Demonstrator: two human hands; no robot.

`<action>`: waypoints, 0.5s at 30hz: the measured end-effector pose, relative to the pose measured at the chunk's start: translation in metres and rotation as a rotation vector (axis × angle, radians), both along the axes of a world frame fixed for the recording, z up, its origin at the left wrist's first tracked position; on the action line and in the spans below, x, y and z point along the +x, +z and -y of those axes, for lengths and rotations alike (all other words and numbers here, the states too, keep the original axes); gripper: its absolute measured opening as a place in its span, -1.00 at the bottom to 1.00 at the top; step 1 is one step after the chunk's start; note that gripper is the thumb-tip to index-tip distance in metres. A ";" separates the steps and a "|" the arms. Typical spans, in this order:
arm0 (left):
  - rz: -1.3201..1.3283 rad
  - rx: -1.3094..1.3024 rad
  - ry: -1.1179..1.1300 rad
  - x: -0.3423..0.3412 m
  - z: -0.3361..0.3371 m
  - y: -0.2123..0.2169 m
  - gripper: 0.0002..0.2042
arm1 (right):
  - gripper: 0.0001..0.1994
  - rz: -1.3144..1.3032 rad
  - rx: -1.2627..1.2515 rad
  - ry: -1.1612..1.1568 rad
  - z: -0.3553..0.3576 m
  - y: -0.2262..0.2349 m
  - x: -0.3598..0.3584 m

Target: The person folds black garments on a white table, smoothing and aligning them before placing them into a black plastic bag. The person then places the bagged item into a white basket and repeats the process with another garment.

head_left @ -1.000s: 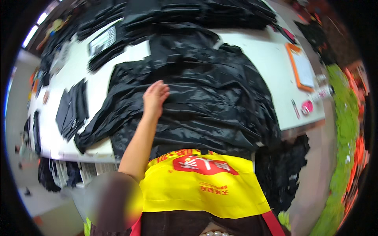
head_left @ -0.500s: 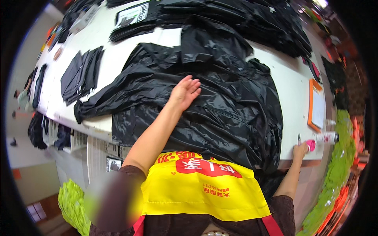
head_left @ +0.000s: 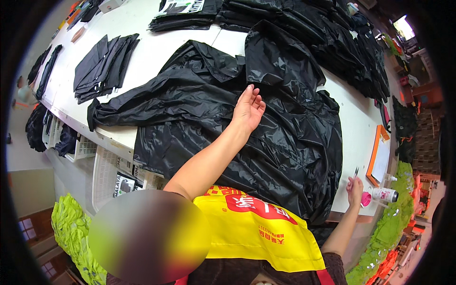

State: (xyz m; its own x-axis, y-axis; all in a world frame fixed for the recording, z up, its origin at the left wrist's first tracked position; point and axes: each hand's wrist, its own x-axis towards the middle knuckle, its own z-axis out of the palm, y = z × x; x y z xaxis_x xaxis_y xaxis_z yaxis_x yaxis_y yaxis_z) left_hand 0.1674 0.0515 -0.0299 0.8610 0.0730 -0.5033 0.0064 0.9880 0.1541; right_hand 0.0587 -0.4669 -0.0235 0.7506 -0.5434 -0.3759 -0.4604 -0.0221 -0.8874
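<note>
A glossy black hooded jacket (head_left: 204, 147) lies spread on the white table, one sleeve stretched to the left and its hood (head_left: 280, 57) at the far side. My left hand (head_left: 249, 110) is over the jacket just below the hood, fingers extended and slightly curled, with nothing in it. At the table's right edge my right hand (head_left: 354, 191) pinches a slim, pointed metal tool (head_left: 356, 173), its tip upward; its exact kind is too small to make out. Beside that hand are a pink round object (head_left: 365, 199) and a white bottle with a dark end (head_left: 384, 194), lying on its side.
Folded black garments (head_left: 107, 66) lie at the left, and larger black piles (head_left: 304, 28) line the back. An orange-framed board (head_left: 378, 156) rests at the right edge. White plastic baskets (head_left: 104, 175) stand below the table; bright green fabric heaps (head_left: 76, 237) flank me.
My right hand has lifted from beside the pink object, and the pointed tool now shows between its fingers. My left hand has shifted closer to the hood. The whole view has shifted.
</note>
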 end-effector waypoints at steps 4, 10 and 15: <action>-0.055 0.061 0.026 0.000 -0.001 -0.001 -0.85 | -0.73 0.074 -0.071 0.267 -0.092 0.051 0.049; -0.128 0.267 0.031 -0.019 0.001 0.029 -0.83 | -0.75 0.024 0.287 0.774 -0.276 0.102 0.084; -0.145 0.487 0.002 -0.027 -0.002 0.046 -0.85 | -0.61 -0.183 0.604 1.026 -0.347 0.075 0.118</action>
